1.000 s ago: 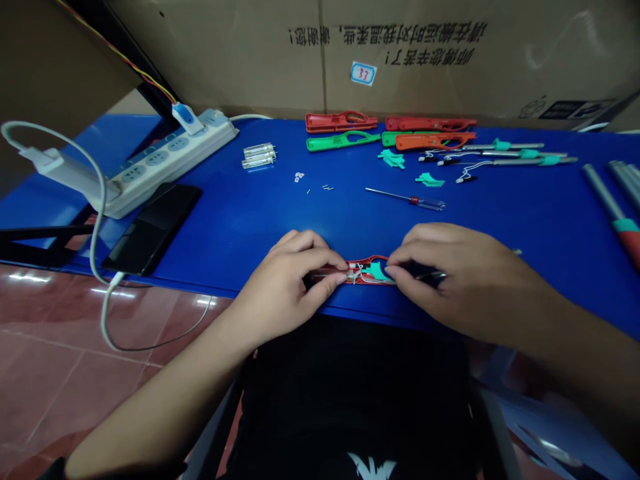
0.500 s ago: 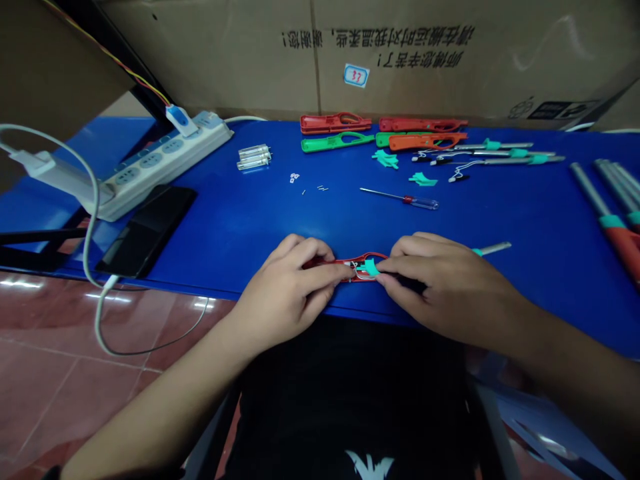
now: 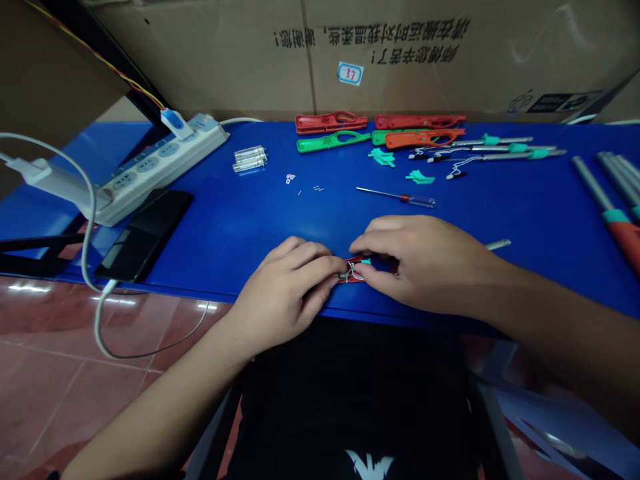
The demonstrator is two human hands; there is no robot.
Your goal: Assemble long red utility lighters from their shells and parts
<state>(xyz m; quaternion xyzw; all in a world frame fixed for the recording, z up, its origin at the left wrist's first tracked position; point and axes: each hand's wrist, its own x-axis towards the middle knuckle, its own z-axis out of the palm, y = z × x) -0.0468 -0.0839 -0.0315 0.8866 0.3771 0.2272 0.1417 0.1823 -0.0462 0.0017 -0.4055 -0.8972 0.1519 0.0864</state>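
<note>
Close to the table's front edge lies a red lighter casing half (image 3: 353, 279), its inside facing up. White wires (image 3: 351, 269) run inside it, and a small teal trigger (image 3: 366, 261) sits among them. My left hand (image 3: 293, 287) is closed on the casing's left end, index fingertip pressing into it. From the right, my right hand (image 3: 425, 260) bends over the casing; its thumb touches the trigger and its index fingertip is at the far rim. The right fingers cover most of the casing's handle loop. Behind my right hand a metal tube end (image 3: 499, 244) sticks out.
A screwdriver (image 3: 417, 200), tiny screws (image 3: 319, 189), teal triggers (image 3: 383, 157) and clear fuel tanks (image 3: 250, 159) lie beyond my hands. Coloured casings (image 3: 333, 141) line the back by a cardboard box (image 3: 225, 60). A phone (image 3: 145, 233) and power strip (image 3: 160, 163) lie left; lighters (image 3: 620, 230) right.
My right hand has moved left and its fingers now arch over the casing, covering more of the teal trigger. My left hand stays on the casing. The camera view has shifted slightly.
</note>
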